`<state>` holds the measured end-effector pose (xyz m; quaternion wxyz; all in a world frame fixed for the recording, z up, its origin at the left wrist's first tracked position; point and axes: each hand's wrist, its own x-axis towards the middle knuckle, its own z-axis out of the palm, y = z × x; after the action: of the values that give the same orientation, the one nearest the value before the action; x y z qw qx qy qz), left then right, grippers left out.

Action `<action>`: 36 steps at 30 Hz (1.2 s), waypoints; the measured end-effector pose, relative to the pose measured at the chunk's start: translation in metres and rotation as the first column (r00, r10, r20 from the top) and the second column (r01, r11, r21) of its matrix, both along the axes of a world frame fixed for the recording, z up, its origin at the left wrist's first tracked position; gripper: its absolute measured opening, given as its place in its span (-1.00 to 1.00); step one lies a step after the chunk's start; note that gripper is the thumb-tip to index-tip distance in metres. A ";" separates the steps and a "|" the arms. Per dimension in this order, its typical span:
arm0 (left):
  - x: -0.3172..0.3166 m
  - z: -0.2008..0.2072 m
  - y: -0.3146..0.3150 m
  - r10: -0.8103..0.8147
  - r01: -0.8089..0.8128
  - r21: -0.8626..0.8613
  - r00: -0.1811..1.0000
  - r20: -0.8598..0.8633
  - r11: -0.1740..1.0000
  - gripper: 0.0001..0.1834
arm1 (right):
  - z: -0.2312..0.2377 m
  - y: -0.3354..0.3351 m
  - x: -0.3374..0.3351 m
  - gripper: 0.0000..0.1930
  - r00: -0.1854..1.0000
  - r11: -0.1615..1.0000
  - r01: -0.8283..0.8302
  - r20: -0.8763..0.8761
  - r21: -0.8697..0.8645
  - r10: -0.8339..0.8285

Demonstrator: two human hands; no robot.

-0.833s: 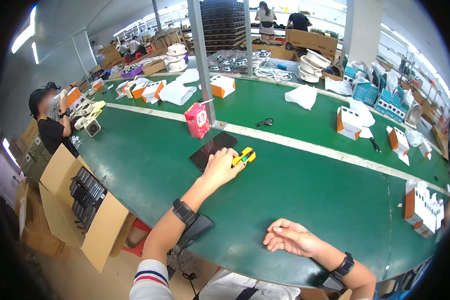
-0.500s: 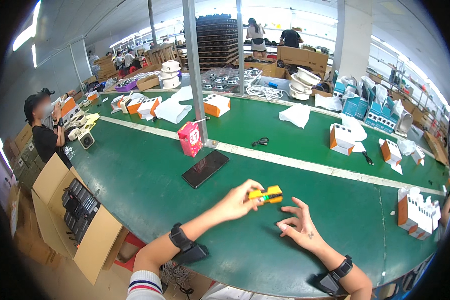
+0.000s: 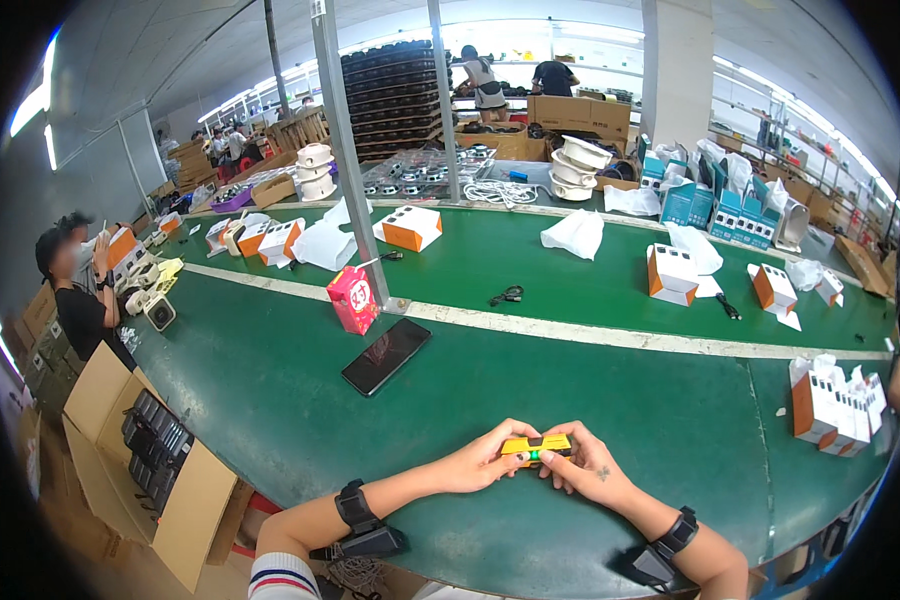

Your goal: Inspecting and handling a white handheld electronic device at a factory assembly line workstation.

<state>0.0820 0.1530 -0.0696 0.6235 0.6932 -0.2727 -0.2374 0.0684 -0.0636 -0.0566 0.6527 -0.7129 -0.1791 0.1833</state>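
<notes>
A small yellow block-shaped thing (image 3: 550,441) with a black strip and a green spot is held level above the green table near its front edge. Its exact kind cannot be made out. My left hand (image 3: 492,456) grips its left end, thumb on the near face. Around the right end close the fingers of my right hand (image 3: 585,466), its thumb near the green spot. Both hands hide part of the thing. Farther off, to the left, a black phone (image 3: 387,357) lies flat, and a pink drink carton (image 3: 353,299) with a straw stands behind it.
An open cardboard box (image 3: 192,505) of black items stands at the table's left. A metal post (image 3: 345,160) rises behind the phone. White-and-orange boxes (image 3: 672,274) and a black cable (image 3: 507,295) lie across the strip. More boxes (image 3: 830,412) stand at right. A person (image 3: 75,300) works at far left.
My right hand has closed on the yellow thing, which only my left hand held before. Both hands have come lower and nearer, and the whole view has shifted.
</notes>
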 end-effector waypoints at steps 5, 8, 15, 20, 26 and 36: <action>0.002 -0.002 0.001 -0.009 0.009 -0.003 1.000 0.014 1.000 -0.67 | -0.004 -0.001 0.002 -0.69 0.999 0.998 -0.032 0.008 0.047 0.032; 0.004 -0.004 0.003 -0.052 0.053 -0.026 0.998 0.017 0.998 -0.66 | -0.004 -0.002 0.002 -0.70 0.999 0.999 -0.045 0.019 0.030 0.044; 0.004 -0.002 0.003 -0.052 0.050 -0.065 0.998 -0.031 0.997 -0.61 | 0.001 0.000 0.001 -0.68 0.999 0.998 -0.040 -0.012 0.042 0.041; 0.004 -0.003 0.000 -0.015 0.009 -0.071 0.996 -0.083 0.997 -0.65 | -0.001 -0.001 0.000 -0.67 1.000 1.000 -0.006 0.002 0.008 0.006; 0.005 -0.004 0.000 0.090 -0.099 -0.068 0.988 -0.124 0.993 -0.68 | -0.021 0.000 0.009 -0.65 0.996 0.990 -0.069 0.070 0.125 0.061; -0.002 -0.007 -0.009 0.154 -0.154 -0.045 0.988 0.010 0.987 -0.66 | -0.027 -0.005 0.012 -0.70 0.957 0.990 -0.130 0.269 0.060 0.110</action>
<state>0.0796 0.1441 -0.0766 0.6532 0.6999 -0.2277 -0.1778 0.0801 -0.0684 -0.0833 0.6375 -0.6933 -0.3145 0.1186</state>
